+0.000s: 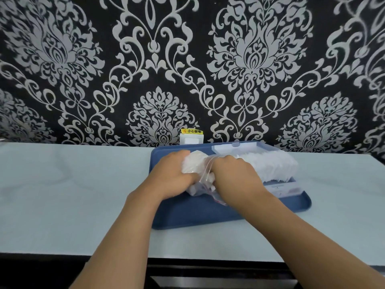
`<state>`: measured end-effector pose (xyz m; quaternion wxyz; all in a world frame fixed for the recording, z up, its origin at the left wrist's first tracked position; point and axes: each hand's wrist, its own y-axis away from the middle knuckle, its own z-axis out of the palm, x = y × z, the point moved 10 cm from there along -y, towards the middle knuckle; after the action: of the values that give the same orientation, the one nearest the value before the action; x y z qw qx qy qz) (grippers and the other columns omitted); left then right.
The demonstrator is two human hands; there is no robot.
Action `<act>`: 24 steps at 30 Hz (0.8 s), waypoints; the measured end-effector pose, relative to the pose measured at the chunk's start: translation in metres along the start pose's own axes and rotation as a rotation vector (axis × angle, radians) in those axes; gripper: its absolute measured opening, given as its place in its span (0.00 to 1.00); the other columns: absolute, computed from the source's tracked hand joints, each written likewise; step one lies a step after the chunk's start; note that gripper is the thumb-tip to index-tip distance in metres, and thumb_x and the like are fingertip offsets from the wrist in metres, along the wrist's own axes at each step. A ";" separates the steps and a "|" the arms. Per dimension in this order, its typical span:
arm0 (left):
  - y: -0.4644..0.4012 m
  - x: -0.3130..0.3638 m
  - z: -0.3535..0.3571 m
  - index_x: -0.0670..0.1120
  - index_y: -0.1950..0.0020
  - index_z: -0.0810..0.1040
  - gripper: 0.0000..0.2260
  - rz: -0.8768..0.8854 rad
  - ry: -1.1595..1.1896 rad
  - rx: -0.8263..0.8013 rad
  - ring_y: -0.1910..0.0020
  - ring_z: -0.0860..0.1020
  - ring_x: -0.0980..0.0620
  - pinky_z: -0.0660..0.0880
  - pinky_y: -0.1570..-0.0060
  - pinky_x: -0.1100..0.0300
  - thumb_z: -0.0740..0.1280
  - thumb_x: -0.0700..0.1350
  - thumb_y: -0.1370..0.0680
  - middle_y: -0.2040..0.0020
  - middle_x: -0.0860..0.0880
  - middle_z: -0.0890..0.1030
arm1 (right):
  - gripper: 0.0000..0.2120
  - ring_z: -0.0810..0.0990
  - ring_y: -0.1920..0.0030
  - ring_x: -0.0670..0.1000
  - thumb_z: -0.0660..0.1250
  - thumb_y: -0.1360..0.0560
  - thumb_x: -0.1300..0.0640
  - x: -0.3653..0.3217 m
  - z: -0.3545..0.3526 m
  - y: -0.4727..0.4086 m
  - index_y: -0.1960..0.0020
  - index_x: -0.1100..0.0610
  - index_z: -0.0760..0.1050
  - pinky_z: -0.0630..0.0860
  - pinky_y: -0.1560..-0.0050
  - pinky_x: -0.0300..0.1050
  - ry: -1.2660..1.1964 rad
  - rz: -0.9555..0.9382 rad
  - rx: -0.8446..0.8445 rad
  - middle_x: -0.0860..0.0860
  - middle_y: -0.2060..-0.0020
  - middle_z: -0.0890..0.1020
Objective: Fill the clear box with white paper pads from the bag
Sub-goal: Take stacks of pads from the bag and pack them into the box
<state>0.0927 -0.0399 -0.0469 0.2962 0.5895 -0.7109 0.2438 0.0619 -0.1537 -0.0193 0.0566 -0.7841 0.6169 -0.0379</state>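
Note:
A clear plastic bag (196, 166) with white paper pads in it lies on a blue tray (200, 215). My left hand (174, 174) grips the bag's left side. My right hand (233, 174) grips its right side near the zip opening, fingers curled downward and hidden. To the right stands the clear box (281, 185), its lid (237, 147) open toward the wall. A thick row of white pads (270, 166) fills the box and bulges above its rim.
The tray sits on a pale tabletop (73, 195) that ends at a dark front edge. A white wall socket (191, 139) with a yellow warning label sits behind the tray on the patterned black and grey wall.

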 end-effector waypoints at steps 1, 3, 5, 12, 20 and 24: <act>0.001 -0.001 -0.001 0.50 0.35 0.76 0.20 -0.003 0.005 -0.001 0.41 0.77 0.50 0.74 0.37 0.49 0.71 0.44 0.27 0.41 0.53 0.78 | 0.11 0.81 0.50 0.57 0.69 0.27 0.51 0.001 -0.002 0.001 0.47 0.51 0.73 0.69 0.58 0.43 0.012 0.002 0.007 0.52 0.55 0.77; 0.001 -0.004 -0.004 0.52 0.37 0.77 0.19 0.002 0.009 0.007 0.42 0.77 0.50 0.74 0.37 0.50 0.72 0.44 0.27 0.45 0.55 0.77 | 0.08 0.81 0.48 0.57 0.67 0.24 0.57 0.003 -0.003 0.002 0.46 0.52 0.74 0.69 0.57 0.45 0.074 0.004 0.007 0.52 0.49 0.80; 0.002 -0.005 -0.005 0.56 0.43 0.75 0.16 0.012 0.014 0.012 0.44 0.77 0.51 0.74 0.38 0.52 0.72 0.44 0.27 0.47 0.55 0.76 | 0.09 0.81 0.49 0.57 0.66 0.25 0.62 0.003 -0.002 0.001 0.47 0.52 0.74 0.68 0.58 0.45 0.100 0.004 0.006 0.51 0.50 0.80; -0.005 -0.024 -0.020 0.49 0.48 0.75 0.18 0.020 -0.072 0.121 0.50 0.76 0.47 0.69 0.57 0.55 0.68 0.53 0.36 0.48 0.48 0.78 | 0.03 0.77 0.58 0.57 0.68 0.27 0.54 0.008 -0.008 0.004 0.55 0.51 0.79 0.74 0.61 0.48 -0.146 -0.102 0.159 0.48 0.58 0.72; 0.031 0.016 -0.067 0.47 0.30 0.73 0.25 0.186 0.309 0.619 0.32 0.71 0.55 0.67 0.31 0.56 0.65 0.45 0.28 0.32 0.51 0.74 | 0.05 0.82 0.56 0.48 0.70 0.23 0.63 0.087 -0.016 0.029 0.47 0.60 0.78 0.81 0.53 0.44 -1.460 0.164 0.178 0.54 0.55 0.85; 0.049 0.075 -0.025 0.49 0.31 0.73 0.22 0.283 0.745 0.469 0.33 0.73 0.60 0.69 0.31 0.57 0.63 0.49 0.26 0.34 0.54 0.76 | 0.14 0.83 0.48 0.55 0.62 0.20 0.66 0.076 -0.012 0.030 0.35 0.63 0.74 0.82 0.48 0.49 -1.890 0.168 0.143 0.58 0.46 0.83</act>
<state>0.0384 -0.0657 0.0239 0.3541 0.4099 -0.5552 0.6312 0.0495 -0.2353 -0.0117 0.5824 -0.4382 0.3663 0.5784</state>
